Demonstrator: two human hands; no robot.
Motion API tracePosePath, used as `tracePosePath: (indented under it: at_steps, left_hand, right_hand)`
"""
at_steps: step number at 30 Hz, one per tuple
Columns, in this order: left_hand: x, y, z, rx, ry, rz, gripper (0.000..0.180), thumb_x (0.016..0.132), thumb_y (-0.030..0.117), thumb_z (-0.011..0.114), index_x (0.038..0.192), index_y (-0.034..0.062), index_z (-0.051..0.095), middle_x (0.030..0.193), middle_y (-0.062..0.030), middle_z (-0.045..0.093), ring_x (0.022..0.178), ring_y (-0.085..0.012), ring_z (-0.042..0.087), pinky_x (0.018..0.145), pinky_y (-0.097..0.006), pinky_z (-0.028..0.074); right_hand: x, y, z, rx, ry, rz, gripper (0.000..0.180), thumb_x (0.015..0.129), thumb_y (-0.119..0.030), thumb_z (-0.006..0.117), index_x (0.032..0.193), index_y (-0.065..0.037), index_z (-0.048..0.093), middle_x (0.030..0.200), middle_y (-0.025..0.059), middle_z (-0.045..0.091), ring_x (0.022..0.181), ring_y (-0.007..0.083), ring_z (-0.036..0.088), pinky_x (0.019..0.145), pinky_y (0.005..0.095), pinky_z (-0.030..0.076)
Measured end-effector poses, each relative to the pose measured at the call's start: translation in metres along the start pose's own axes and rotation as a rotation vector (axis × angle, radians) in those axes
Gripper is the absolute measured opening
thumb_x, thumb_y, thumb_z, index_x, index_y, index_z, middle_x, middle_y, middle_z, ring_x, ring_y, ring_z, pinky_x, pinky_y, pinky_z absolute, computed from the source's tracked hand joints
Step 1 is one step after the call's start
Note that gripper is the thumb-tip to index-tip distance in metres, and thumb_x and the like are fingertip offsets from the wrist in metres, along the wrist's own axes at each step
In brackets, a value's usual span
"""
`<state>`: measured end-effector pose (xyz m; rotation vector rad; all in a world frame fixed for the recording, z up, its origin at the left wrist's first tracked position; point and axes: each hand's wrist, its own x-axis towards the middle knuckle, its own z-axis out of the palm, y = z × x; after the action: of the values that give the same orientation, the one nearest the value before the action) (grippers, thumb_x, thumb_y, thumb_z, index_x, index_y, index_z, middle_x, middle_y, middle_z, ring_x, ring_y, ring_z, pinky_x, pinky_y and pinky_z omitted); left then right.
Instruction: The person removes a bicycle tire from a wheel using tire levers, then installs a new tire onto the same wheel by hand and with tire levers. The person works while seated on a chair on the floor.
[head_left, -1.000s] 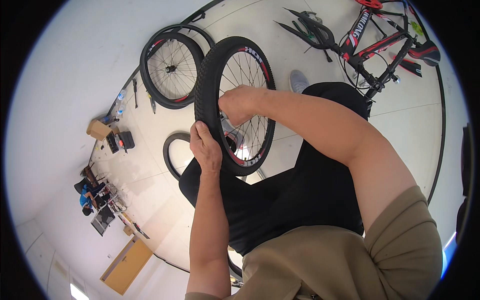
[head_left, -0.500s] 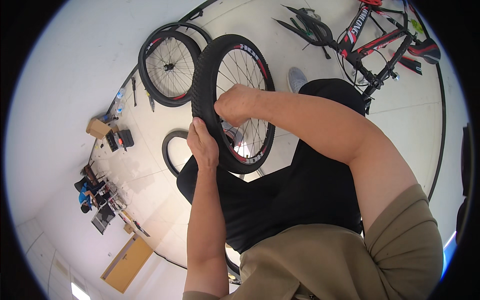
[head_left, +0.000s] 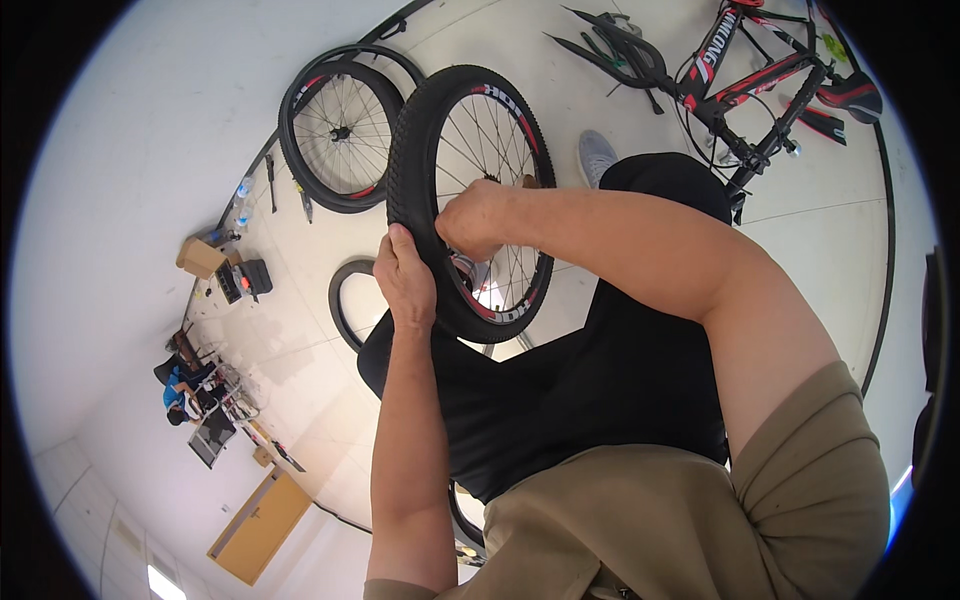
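A bicycle wheel (head_left: 410, 170) with a black knobby tire and a black, red and white rim stands tilted before me, its lower edge by my thighs. Along the tread at its near left, my left hand (head_left: 408, 285) grips the tire, thumb on the outside; the other fingers are partly hidden. My right hand (head_left: 474, 222) is closed at the inner edge of the rim, in front of the spokes. Its fingertips are hidden, so what they pinch there, perhaps at the rim, does not show.
A second wheel (head_left: 388, 105) and a loose tire lean at the wall. Another tire (head_left: 340, 300) lies left of my knee. A black and red bicycle frame (head_left: 715, 110) stands at the far right. A cardboard box (head_left: 200, 258) and tools are left; a person (head_left: 178, 395) sits farther off.
The held wheel has shifted very slightly in view. Both hands keep nearly the same places on it, the right a little lower along the rim.
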<state>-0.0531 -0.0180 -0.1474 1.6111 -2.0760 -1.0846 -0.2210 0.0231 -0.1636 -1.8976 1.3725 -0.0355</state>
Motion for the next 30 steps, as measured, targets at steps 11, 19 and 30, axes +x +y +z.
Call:
tracePosePath:
  at_steps: [11,19,30]
  left_hand:
    - [0.034,0.033,-0.001,-0.372,-0.052,-0.157,0.063,0.106,0.046,0.050,0.140,-0.0065,0.052,0.114,-0.0107,0.066,0.103,-0.0183,0.057,0.094,-0.032,0.045]
    - [-0.016,0.029,0.014,-0.319,0.012,-0.116,0.061,0.098,0.023,0.070,0.145,-0.0063,0.045,0.117,-0.0135,0.067,0.104,-0.0166,0.063,0.090,-0.029,0.050]
    - [-0.014,0.044,-0.008,-0.074,0.205,-0.051,0.065,0.092,0.032,0.068,0.147,0.0050,0.046,0.123,-0.0245,0.065,0.109,-0.0413,0.065,0.092,-0.050,0.049]
  right_hand:
    - [0.003,0.021,-0.009,0.250,0.226,0.095,0.032,0.080,-0.013,0.064,0.110,-0.008,0.075,0.107,0.0147,0.074,0.104,0.0300,0.071,0.087,0.0442,0.056]
    - [0.006,0.035,-0.013,0.381,0.349,0.129,0.040,0.076,-0.008,0.063,0.114,-0.009,0.075,0.104,0.0217,0.073,0.102,0.0360,0.070,0.088,0.0466,0.055]
    - [0.035,0.017,-0.016,0.752,0.454,0.156,0.023,0.081,-0.005,0.064,0.101,0.004,0.071,0.088,0.0178,0.072,0.085,0.0301,0.070,0.077,0.0401,0.053]
